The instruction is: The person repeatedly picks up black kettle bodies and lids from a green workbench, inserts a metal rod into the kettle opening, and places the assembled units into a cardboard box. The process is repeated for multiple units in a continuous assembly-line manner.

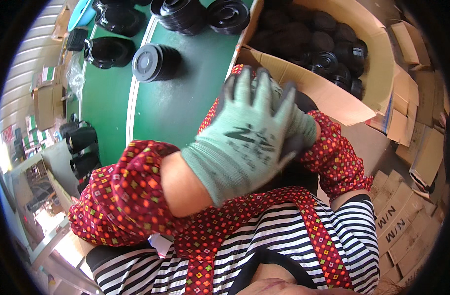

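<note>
My left hand (237,140), in a pale green knit glove with dark fingertips, is in front of me with its back upward. Its fingers stretch away from me, spread a little, and the thumb stands off to the right. Behind it my right hand (305,125), gloved the same way, is mostly covered, so its fingers are hidden. The hands overlap; whether something lies between them I cannot tell. A dark rounded surface (306,101) shows just beyond the right hand, its kind unclear. On the green table (185,101) ahead, a stack of round black pieces with a grey end face (147,63) is nearest.
Stacks of black round parts (178,14) and glossy black housings (109,51) stand on the table's far part. At the right is an open cardboard box (303,81) full of black round parts. Flattened cartons (407,221) lie lower right.
</note>
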Action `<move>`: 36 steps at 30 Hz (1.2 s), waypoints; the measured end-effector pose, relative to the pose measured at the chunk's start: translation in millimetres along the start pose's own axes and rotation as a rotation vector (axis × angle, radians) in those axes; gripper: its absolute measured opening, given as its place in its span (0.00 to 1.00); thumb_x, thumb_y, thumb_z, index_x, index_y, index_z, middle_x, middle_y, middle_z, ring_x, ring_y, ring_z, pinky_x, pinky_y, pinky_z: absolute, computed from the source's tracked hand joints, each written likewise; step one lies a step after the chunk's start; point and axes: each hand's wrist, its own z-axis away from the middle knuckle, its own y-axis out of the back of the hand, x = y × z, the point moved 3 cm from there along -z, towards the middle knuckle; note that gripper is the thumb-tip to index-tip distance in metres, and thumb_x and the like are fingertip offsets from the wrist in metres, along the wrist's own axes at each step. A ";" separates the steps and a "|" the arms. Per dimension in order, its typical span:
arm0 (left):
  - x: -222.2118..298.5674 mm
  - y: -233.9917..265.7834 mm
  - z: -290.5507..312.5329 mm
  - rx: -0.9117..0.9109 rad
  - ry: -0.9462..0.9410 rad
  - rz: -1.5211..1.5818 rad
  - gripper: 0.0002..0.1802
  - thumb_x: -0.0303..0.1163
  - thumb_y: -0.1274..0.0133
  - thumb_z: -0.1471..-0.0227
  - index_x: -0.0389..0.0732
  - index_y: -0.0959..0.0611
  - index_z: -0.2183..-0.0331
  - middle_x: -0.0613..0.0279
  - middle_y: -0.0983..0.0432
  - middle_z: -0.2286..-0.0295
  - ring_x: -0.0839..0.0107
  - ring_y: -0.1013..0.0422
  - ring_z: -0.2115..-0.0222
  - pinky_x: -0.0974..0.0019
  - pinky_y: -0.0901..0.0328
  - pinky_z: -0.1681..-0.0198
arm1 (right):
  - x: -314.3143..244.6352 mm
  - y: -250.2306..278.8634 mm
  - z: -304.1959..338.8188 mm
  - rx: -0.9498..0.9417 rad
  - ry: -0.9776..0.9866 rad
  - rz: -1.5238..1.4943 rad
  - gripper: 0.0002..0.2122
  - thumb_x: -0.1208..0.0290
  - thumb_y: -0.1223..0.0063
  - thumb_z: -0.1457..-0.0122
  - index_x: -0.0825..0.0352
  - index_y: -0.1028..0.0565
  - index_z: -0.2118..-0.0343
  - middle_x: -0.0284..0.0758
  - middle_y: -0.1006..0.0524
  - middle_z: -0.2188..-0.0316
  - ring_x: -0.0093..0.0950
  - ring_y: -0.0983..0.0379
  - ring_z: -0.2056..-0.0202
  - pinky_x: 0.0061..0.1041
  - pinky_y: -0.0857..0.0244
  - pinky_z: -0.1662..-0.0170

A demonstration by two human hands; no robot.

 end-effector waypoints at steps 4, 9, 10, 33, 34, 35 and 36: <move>-39.8 5.9 11.8 -0.087 0.126 0.216 0.47 0.39 0.41 0.39 0.35 0.44 0.28 0.25 0.40 0.37 0.31 0.37 0.38 0.45 0.37 0.35 | -32.4 31.6 -11.4 -0.001 -0.075 0.264 0.18 0.59 0.43 0.40 0.62 0.20 0.50 0.40 0.21 0.56 0.42 0.26 0.53 0.45 0.37 0.49; -88.9 -27.7 21.1 -0.071 0.114 0.582 0.33 0.33 0.45 0.37 0.34 0.30 0.34 0.35 0.20 0.51 0.39 0.22 0.51 0.52 0.28 0.45 | -80.5 58.9 -20.1 -0.140 -0.275 0.380 0.22 0.67 0.40 0.45 0.66 0.21 0.46 0.39 0.25 0.64 0.41 0.27 0.59 0.43 0.36 0.52; -96.8 -36.9 19.6 -0.071 0.055 0.591 0.33 0.34 0.45 0.38 0.34 0.29 0.35 0.37 0.19 0.52 0.39 0.21 0.53 0.52 0.27 0.46 | -86.8 61.0 -18.7 -0.101 -0.199 0.480 0.23 0.58 0.39 0.42 0.66 0.20 0.47 0.37 0.26 0.68 0.36 0.28 0.63 0.40 0.36 0.58; -176.6 -132.1 78.3 0.636 0.397 0.458 0.10 0.29 0.38 0.41 0.38 0.13 0.58 0.48 0.16 0.67 0.50 0.19 0.69 0.59 0.26 0.63 | -105.1 51.0 40.9 -0.066 -0.323 0.074 0.36 0.56 0.22 0.54 0.65 0.22 0.41 0.47 0.27 0.39 0.50 0.32 0.38 0.52 0.41 0.33; -186.9 -148.3 97.1 0.571 0.469 0.401 0.10 0.31 0.37 0.43 0.40 0.13 0.58 0.49 0.16 0.68 0.49 0.19 0.69 0.58 0.26 0.63 | -102.2 51.6 43.3 -0.014 -0.277 0.069 0.34 0.57 0.21 0.55 0.66 0.21 0.44 0.46 0.24 0.43 0.50 0.29 0.41 0.49 0.37 0.36; -198.4 -166.4 116.3 0.509 0.548 0.344 0.11 0.33 0.35 0.44 0.41 0.13 0.59 0.50 0.17 0.68 0.48 0.20 0.69 0.57 0.26 0.64 | -102.7 52.0 42.5 0.036 -0.227 0.059 0.33 0.58 0.21 0.56 0.67 0.20 0.47 0.46 0.22 0.46 0.49 0.27 0.44 0.45 0.33 0.39; -202.9 -178.4 132.2 0.467 0.573 0.297 0.13 0.35 0.34 0.46 0.43 0.14 0.59 0.51 0.17 0.68 0.49 0.20 0.69 0.55 0.26 0.63 | -103.9 49.8 40.9 0.088 -0.217 0.054 0.29 0.60 0.21 0.55 0.68 0.20 0.50 0.45 0.21 0.50 0.48 0.25 0.46 0.45 0.33 0.39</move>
